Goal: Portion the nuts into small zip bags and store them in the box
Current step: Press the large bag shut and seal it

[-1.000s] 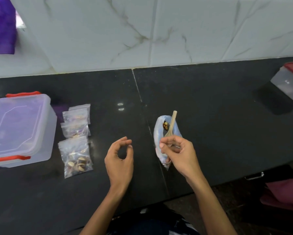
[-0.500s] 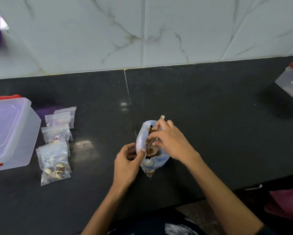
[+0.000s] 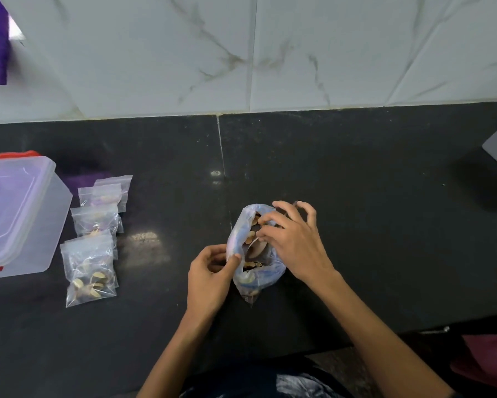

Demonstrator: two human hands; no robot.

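Reaching into the soft blue nut bag (image 3: 256, 280) with my right hand (image 3: 294, 242), I have my fingers (image 3: 266, 218) curled down into its open mouth, where a wooden spoon (image 3: 256, 249) lies among the nuts (image 3: 253, 239); whether those fingers have closed on the spoon I cannot tell, since the bag rim hides their tips. My left hand (image 3: 210, 278) pinches the near-left edge of the bag between thumb and fingers to keep the mouth open. The bag sits on the dark tabletop (image 3: 356, 196), mid-front, with nothing propping it but my hold. That is the weak point, I think: the plastic is limp, so if my left pinch slips or I drag the spoon out at an angle, the rim could fold, the bag could tip, and nuts could scatter across the tabletop or off its front edge near me. An overloaded scoop could shed nuts on the way to a small bag too. The filled zip bags (image 3: 90, 268) lie well to the left, just beside the storage box (image 3: 20, 214), whose lid looks closed, so it would need opening before anything goes in.
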